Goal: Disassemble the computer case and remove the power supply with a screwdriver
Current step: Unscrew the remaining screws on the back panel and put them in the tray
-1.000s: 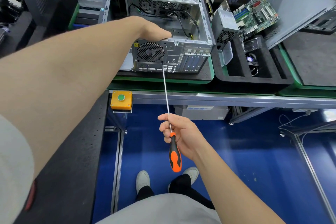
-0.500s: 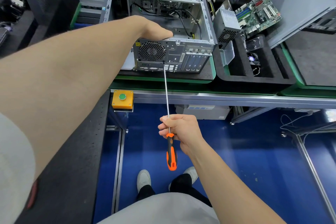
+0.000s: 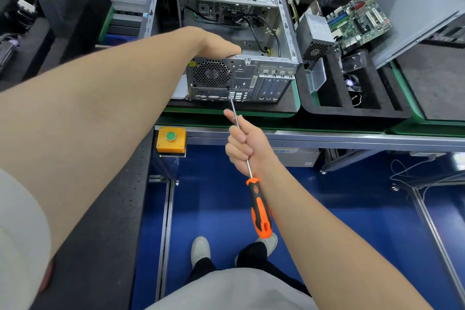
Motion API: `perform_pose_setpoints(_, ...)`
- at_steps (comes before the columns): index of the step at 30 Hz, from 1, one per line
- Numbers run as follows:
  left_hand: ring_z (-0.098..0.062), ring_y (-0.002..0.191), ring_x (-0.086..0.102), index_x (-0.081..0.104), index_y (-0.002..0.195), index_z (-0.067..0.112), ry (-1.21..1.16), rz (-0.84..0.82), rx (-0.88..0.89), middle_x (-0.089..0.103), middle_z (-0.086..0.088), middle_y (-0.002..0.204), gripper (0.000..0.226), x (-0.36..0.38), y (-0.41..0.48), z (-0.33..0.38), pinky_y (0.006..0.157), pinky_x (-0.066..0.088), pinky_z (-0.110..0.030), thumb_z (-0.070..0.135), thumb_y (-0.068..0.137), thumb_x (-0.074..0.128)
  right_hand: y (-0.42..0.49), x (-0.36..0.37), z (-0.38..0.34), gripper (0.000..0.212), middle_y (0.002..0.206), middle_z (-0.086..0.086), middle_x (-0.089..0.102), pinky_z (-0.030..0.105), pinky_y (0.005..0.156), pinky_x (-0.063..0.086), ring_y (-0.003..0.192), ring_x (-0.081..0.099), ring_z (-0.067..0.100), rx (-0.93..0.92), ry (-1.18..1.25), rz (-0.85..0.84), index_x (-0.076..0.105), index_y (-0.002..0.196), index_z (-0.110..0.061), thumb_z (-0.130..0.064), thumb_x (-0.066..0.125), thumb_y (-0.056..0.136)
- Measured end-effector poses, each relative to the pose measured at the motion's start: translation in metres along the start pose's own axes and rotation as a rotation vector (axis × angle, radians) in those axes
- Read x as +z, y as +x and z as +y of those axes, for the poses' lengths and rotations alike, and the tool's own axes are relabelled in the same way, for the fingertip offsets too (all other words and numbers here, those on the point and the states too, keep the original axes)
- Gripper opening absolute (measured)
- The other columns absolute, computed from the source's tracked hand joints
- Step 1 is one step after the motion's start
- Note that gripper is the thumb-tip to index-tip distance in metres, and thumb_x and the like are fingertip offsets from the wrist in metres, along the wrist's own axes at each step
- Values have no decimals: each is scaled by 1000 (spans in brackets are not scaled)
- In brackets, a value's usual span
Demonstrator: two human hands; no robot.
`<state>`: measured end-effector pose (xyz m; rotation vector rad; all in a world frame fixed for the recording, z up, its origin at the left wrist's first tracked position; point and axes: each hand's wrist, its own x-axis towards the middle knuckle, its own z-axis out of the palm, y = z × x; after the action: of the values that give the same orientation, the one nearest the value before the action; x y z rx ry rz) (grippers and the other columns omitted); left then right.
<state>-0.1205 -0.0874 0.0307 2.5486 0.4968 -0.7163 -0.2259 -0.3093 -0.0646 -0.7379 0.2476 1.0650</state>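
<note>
Open computer case (image 3: 251, 75) lies on the bench mat (image 3: 284, 105); left hand (image 3: 216, 44) sits on its top rear edge, fingers hidden, grip unclear. Right hand (image 3: 245, 148) clamps the screwdriver (image 3: 260, 209) by its steel shaft, orange handle hanging below, tip at the rear panel under the fan grille (image 3: 211, 73).

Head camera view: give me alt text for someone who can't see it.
Right hand grips an orange-handled screwdriver by its shaft, tip against the rear panel of an open computer case; left hand rests on its upper edge.
</note>
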Motion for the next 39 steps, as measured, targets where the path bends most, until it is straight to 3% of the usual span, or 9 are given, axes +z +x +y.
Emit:
perform_pose_setpoints(5,-28,155,17,26,160,27,12,7,5,17,-1,170,72,0,1,0,121,16,-51,63,98,26,15,11,-16,38,42,-6,35,20,24,21,25,26,7,47,136,-38,67,119,-10,-21,31,118)
perform_pose_setpoints(11,-32,152,25,30,159,21,32,5,11,22,-6,168,73,0,-3,3,118,22,-51,62,98,27,17,12,-21,24,48,-4,38,22,26,22,29,24,7,-13,-144,119,63,123,-11,-23,44,115)
perform_pose_setpoints(14,-31,153,23,28,159,22,29,-7,20,21,-5,168,73,0,-4,3,119,21,-50,62,99,26,19,15,-23,29,52,-1,43,20,33,21,34,24,11,-138,-514,278,63,126,-7,-16,40,112)
perform_pose_setpoints(19,-28,155,18,26,161,25,22,-13,46,17,-1,169,74,0,-1,0,122,15,-49,67,99,25,25,26,-17,21,83,6,60,29,52,36,66,54,20,-409,-1651,637,62,107,-12,-19,43,111)
perform_pose_setpoints(21,-27,156,17,25,161,25,29,-11,57,17,-1,170,73,1,1,-1,123,14,-48,66,100,25,25,24,-8,16,82,6,54,34,61,38,75,53,29,-482,-1803,672,54,107,-12,-19,41,113)
perform_pose_setpoints(24,-27,156,17,25,161,25,19,-12,51,17,-1,170,74,1,0,-1,122,15,-49,66,99,26,25,19,-12,21,80,7,63,27,52,42,64,57,22,-485,-1547,576,60,106,-8,-19,43,111)
perform_pose_setpoints(27,-27,155,18,26,160,25,18,-16,59,18,-1,169,73,1,1,0,122,15,-48,65,99,26,22,17,-17,20,59,5,60,21,36,29,34,36,14,-336,-1038,478,64,109,-14,-21,46,110)
perform_pose_setpoints(33,-28,155,18,27,160,21,29,-12,70,18,-3,169,72,-1,1,1,122,15,-47,63,102,26,30,27,-16,25,60,9,54,23,37,23,34,26,15,-128,-495,393,62,123,-4,-11,47,104)
perform_pose_setpoints(39,-30,153,25,32,158,22,55,7,35,22,-4,168,76,-1,0,1,118,21,-50,66,97,26,36,19,-21,23,61,6,53,23,32,25,33,27,12,-39,-248,270,62,122,-4,-16,49,106)
